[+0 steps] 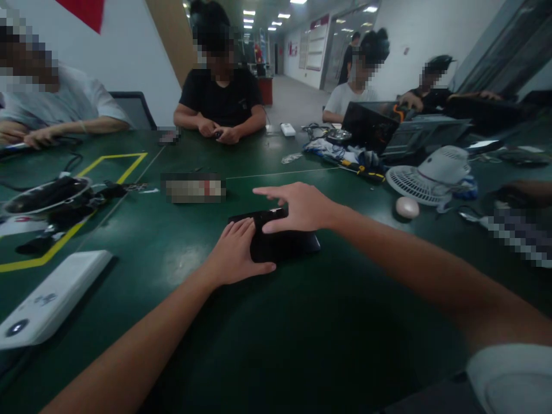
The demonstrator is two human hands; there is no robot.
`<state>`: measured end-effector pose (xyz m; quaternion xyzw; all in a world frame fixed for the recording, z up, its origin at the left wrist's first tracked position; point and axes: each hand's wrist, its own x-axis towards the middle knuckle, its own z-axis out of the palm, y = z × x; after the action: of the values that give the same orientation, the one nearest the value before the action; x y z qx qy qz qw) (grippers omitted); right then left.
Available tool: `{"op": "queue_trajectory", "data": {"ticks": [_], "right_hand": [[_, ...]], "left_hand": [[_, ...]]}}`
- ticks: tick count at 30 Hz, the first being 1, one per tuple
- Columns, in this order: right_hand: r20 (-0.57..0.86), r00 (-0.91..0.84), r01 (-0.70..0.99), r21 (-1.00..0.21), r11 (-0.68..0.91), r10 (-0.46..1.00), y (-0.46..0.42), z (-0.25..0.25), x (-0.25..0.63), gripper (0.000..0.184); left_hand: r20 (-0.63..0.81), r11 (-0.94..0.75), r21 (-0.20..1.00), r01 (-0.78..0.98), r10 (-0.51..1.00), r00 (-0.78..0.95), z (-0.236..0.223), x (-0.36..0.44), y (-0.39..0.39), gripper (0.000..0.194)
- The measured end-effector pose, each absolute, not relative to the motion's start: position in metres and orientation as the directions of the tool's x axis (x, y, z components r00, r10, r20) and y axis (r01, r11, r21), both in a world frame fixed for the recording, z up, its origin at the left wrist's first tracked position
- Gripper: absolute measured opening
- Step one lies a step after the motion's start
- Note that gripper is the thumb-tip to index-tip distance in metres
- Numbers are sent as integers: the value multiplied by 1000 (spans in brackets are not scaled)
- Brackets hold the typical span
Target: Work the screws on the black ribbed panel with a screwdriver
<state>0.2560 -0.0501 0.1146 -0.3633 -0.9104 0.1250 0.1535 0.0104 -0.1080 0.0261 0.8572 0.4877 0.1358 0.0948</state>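
Note:
A flat black pouch or wallet-like object (280, 244) lies on the dark green table (302, 333) in front of me. My left hand (235, 253) rests flat on its left edge, fingers together and stretched out, thumb along the near side. My right hand (297, 207) hovers over its far edge with fingers spread, index finger pointing left and thumb touching the top of the object. Neither hand grips it.
A white power strip (47, 299) lies near left; black gear (52, 198) sits in a yellow taped outline. To the right are a white fan (426, 175), a pink mouse (407, 207) and laptops (371, 123). Other people sit around the table's far side.

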Motion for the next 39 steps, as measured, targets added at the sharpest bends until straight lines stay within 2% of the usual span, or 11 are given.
{"op": "queue_trajectory", "data": {"ticks": [2, 3, 6, 9, 11, 14, 18, 22, 26, 30, 39], "right_hand": [[306, -486, 643, -508, 572, 819, -41, 99, 287, 71], [317, -358, 695, -538, 477, 878, -34, 90, 306, 63], [237, 100, 867, -497, 32, 966, -14, 62, 364, 54], [254, 305, 873, -459, -163, 918, 2, 41, 408, 61], [253, 400, 879, -378, -291, 881, 10, 30, 427, 64], [194, 478, 861, -295, -414, 857, 21, 17, 442, 64], [159, 424, 884, -289, -369, 892, 32, 5, 452, 52], [190, 337, 914, -303, -271, 922, 34, -2, 456, 49], [234, 234, 927, -346, -144, 944, 28, -11, 448, 50], [291, 108, 918, -397, 17, 951, 16, -19, 428, 47], [386, -151, 821, -463, 333, 910, -33, -20, 378, 38]], "left_hand": [[150, -507, 315, 803, 861, 485, 26, 7, -106, 115], [149, -499, 339, 797, 866, 478, 26, 4, -104, 117], [126, -438, 464, 770, 893, 432, 28, -5, -99, 120], [165, -378, 543, 750, 924, 346, 34, -9, -100, 117], [238, -381, 502, 776, 924, 300, 43, -4, -106, 113], [321, -447, 307, 840, 880, 351, 59, 21, -119, 116], [284, -479, 56, 876, 849, 446, 71, 65, -128, 112], [206, -434, -65, 898, 875, 438, 72, 90, -121, 98], [145, -399, -83, 913, 902, 407, 73, 92, -110, 63], [192, -356, -78, 931, 911, 364, 72, 90, -102, 31], [186, -268, 67, 961, 950, 251, 85, 89, -90, 25]]}}
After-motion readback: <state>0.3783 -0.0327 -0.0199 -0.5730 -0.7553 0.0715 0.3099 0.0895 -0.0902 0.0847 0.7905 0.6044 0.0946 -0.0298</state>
